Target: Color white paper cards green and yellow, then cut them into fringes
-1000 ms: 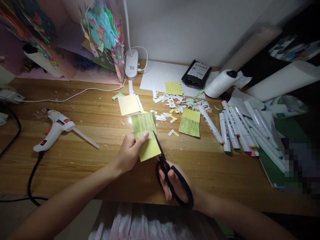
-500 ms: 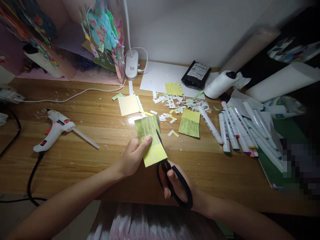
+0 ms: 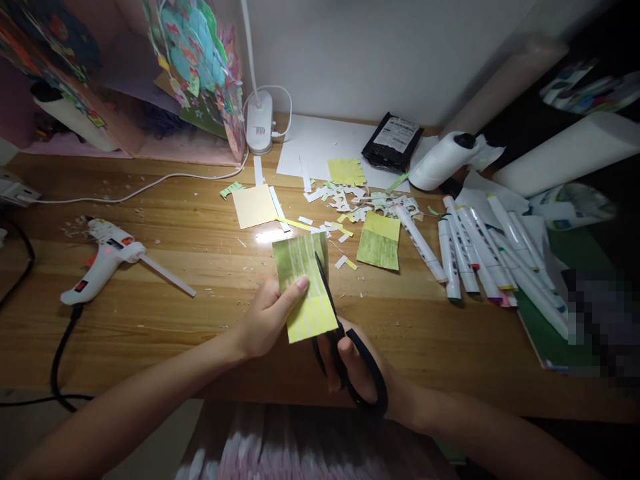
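Note:
My left hand (image 3: 267, 313) pinches a green and yellow striped piece of paper (image 3: 300, 257), its thumb lying on the front face. Black scissors (image 3: 367, 373) are in my right hand (image 3: 357, 357), thumb through one handle loop and fingers at the other. One blade lies along the right part of the paper, pointing away from me; the other blade is mostly hidden behind it. Beyond the paper, a two-tone green square (image 3: 379, 240), a cream square (image 3: 254, 205) and a yellow notched piece (image 3: 346, 172) lie among paper scraps (image 3: 345, 200).
A glue gun (image 3: 103, 257) with a glue stick lies at left, its black cable hanging off the desk (image 3: 200, 347). Several white markers (image 3: 475, 247) are piled at right. At the back are a black packet (image 3: 393, 141), a white roll (image 3: 440, 160) and a lamp base (image 3: 259, 127).
The striped paper and scissors have shifted slightly down and to the right in view, and the blade sits a little differently against the paper. Both hands keep their grip.

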The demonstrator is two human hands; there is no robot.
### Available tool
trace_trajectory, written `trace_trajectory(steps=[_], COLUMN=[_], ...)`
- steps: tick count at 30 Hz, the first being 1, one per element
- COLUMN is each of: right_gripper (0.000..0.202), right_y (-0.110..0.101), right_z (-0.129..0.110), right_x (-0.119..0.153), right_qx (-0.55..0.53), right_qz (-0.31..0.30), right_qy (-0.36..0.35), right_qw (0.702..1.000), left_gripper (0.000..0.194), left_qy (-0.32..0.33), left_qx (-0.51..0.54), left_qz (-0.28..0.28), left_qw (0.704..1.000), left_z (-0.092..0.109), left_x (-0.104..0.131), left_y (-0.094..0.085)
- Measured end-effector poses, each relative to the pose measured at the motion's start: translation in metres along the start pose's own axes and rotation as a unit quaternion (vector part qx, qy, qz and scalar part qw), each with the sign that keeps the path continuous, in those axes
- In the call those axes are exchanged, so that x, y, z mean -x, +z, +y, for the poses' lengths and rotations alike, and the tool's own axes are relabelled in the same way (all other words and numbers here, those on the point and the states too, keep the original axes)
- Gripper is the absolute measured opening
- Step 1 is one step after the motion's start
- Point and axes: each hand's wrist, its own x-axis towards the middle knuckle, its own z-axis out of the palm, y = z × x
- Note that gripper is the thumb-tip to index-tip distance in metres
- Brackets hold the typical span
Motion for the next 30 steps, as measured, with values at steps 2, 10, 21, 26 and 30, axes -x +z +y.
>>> trace_trajectory(steps=[2,10,21,26,30], right_gripper=[0.065,0.063,0.067,0.064,0.067], right_y=[0.001,0.002,0.001,0.001,-0.002], right_z=[-0.002,-0.003,-0.008,-0.009,-0.014], right_x=[-0.001,-0.002,-0.001,0.000,-0.001], right_qx=[0.000,0.012,0.050,0.051,0.063], right_qz=[-0.002,0.024,0.035,0.049,0.023], right_qy=[-0.007,-0.005,-0.038,-0.034,-0.050], right_qw=[1.000,1.000,0.997,0.997,0.996], left_gripper=[0.034,0.036,0.036,0.032,0.032], left_qy=[0.006,-0.011,-0.014,-0.020,-0.021], left_qx=[-0.014,-0.041,-0.058,-0.026,-0.030], left_qz=[-0.002,-0.020,-0.058,-0.045,-0.053], left_qw=[1.000,0.999,0.997,0.998,0.998], left_z=[0.000,0.000,-0.001,0.002,0.003], left_x=[0.000,0.001,0.001,0.001,0.002], left_y=[0.000,0.001,-0.001,0.002,0.003])
